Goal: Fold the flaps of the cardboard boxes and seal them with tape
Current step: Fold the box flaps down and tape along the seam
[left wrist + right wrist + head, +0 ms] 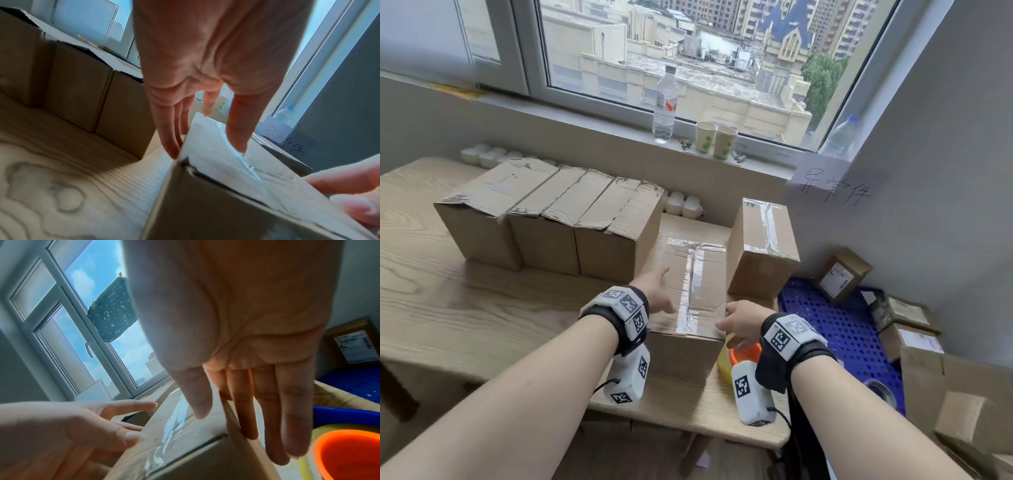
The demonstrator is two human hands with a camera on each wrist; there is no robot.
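Now | left hand [658, 291] flat, fingers straight, on taped box [700, 274] | right hand [743, 323] likewise (near corner)

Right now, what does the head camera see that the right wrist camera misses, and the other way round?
Only the head view shows the row of three untaped boxes, the water bottle and two paper cups on the sill. Only the right wrist view shows the right hand's fingers lying down the box's side. Both show the taped box, both hands at it, and the orange-cored tape roll.
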